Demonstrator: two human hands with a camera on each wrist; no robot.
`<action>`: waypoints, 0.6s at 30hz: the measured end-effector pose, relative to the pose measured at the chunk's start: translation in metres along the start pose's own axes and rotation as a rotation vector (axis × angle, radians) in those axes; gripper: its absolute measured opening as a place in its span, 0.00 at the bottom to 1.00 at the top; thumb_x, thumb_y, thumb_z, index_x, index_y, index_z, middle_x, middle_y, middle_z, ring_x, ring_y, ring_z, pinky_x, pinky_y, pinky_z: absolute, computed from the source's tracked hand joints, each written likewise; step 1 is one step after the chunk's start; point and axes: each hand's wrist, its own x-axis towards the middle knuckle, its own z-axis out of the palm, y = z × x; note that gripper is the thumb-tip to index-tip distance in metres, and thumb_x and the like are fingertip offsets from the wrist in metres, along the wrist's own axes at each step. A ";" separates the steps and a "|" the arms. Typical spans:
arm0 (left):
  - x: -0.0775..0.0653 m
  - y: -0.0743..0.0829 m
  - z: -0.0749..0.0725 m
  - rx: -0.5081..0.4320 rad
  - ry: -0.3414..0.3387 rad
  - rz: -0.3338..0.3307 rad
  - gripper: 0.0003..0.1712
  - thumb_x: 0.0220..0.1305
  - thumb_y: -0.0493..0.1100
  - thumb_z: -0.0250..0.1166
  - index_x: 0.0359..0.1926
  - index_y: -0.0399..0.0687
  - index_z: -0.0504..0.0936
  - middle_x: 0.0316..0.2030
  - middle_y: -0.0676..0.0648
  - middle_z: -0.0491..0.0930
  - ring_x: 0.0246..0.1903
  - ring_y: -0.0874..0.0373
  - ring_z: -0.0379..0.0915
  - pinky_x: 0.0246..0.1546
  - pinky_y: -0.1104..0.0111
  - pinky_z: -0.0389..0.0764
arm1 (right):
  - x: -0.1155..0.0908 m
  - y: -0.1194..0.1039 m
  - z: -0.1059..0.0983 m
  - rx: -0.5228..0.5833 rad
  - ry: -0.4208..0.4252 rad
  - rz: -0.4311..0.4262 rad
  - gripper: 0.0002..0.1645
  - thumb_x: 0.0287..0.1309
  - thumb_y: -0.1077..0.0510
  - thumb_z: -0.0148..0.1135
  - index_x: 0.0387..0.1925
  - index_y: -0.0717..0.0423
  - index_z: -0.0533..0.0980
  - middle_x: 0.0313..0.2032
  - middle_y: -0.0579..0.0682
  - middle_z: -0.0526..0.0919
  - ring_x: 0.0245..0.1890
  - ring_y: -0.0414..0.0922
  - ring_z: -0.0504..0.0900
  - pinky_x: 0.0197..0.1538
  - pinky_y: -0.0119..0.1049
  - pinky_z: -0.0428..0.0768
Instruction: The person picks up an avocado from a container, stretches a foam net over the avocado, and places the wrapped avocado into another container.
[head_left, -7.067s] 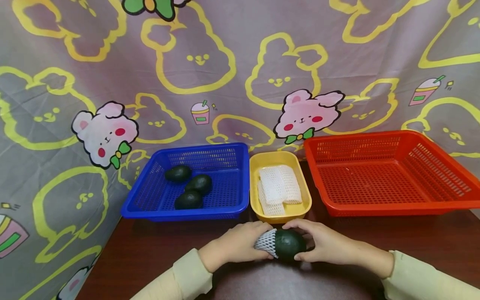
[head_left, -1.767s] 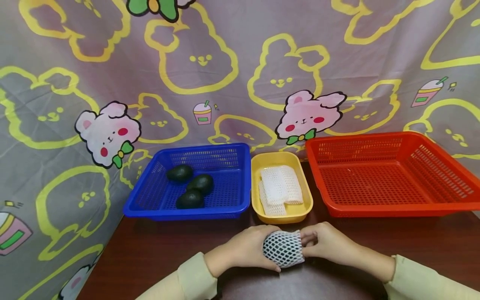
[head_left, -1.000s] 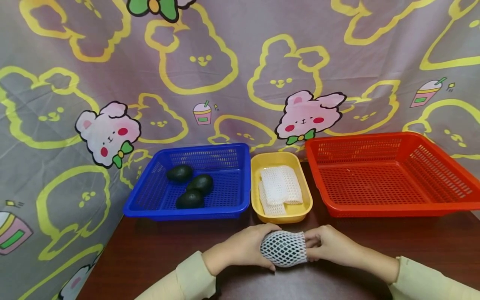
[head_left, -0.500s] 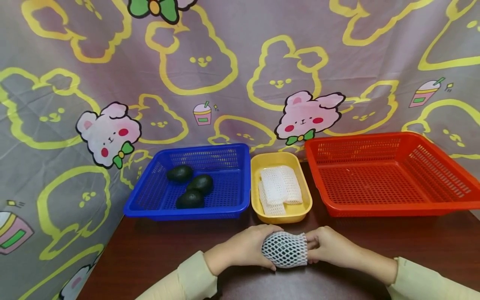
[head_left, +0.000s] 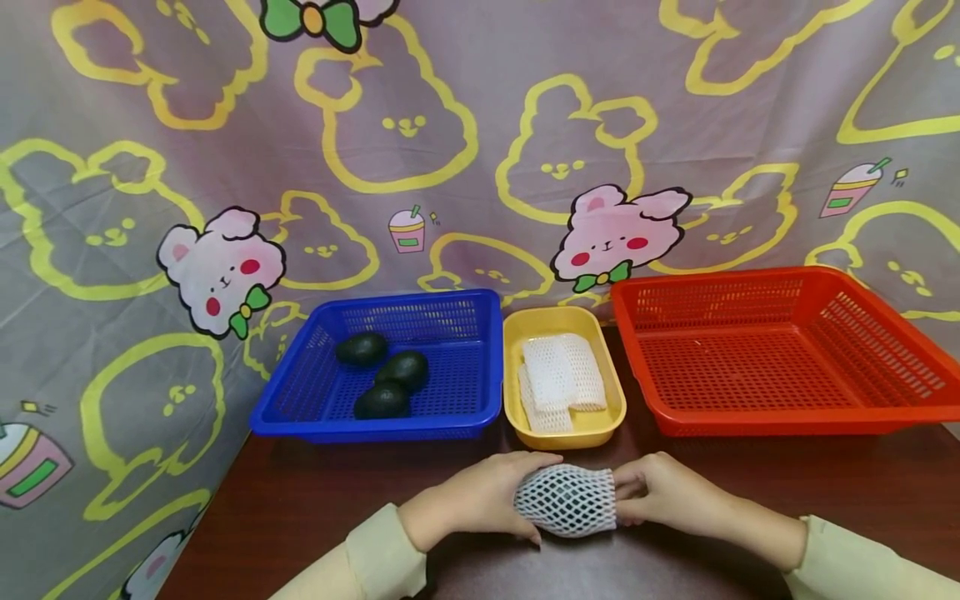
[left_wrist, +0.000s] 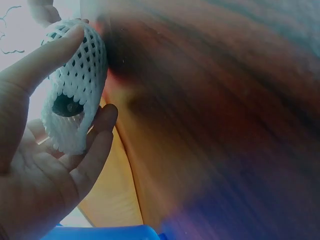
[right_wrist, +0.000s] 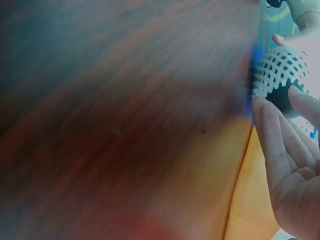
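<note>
A dark green avocado (right_wrist: 282, 100) sits inside a white foam net sleeve (head_left: 568, 500), held just above the front of the table in the head view. My left hand (head_left: 483, 500) grips the sleeved avocado from the left, thumb on the near side. In the left wrist view, the sleeve's open end shows the dark avocado (left_wrist: 66, 106) inside, and the thumb lies along the netting. My right hand (head_left: 667, 496) holds the sleeve's right end between thumb and fingers. From the right wrist view, its fingertips are at the net's edge beside bare avocado skin.
Three bare avocados (head_left: 382, 400) lie in a blue basket (head_left: 450, 427) at the back left. A yellow tray (head_left: 617, 408) holds several folded white foam nets (head_left: 551, 375). A red basket (head_left: 787, 417) stands at the back right. Behind them hangs a patterned cloth (head_left: 480, 125).
Earlier the net covered only the avocado's left end; now it spans the avocado from hand to hand. In the last second both hands have hardly moved, with the right drawing slightly rightward.
</note>
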 end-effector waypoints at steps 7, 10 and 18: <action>-0.005 -0.001 -0.002 -0.010 0.024 -0.009 0.52 0.47 0.51 0.85 0.72 0.50 0.71 0.64 0.49 0.76 0.62 0.62 0.70 0.63 0.69 0.70 | -0.003 -0.003 -0.009 -0.176 0.096 -0.085 0.06 0.57 0.64 0.74 0.36 0.53 0.85 0.30 0.36 0.86 0.27 0.30 0.80 0.27 0.32 0.80; -0.007 -0.001 -0.003 -0.015 0.023 -0.012 0.51 0.48 0.51 0.84 0.72 0.50 0.71 0.65 0.49 0.75 0.62 0.62 0.70 0.64 0.68 0.70 | -0.005 -0.007 -0.012 -0.251 0.160 -0.111 0.08 0.57 0.64 0.74 0.35 0.48 0.84 0.29 0.34 0.84 0.26 0.29 0.78 0.28 0.31 0.80; -0.013 -0.002 -0.009 -0.064 0.016 -0.047 0.49 0.51 0.52 0.83 0.72 0.52 0.72 0.65 0.51 0.74 0.63 0.62 0.69 0.64 0.66 0.70 | -0.006 -0.014 -0.011 -0.438 0.297 -0.198 0.13 0.54 0.64 0.76 0.40 0.46 0.85 0.38 0.34 0.85 0.39 0.34 0.82 0.41 0.34 0.82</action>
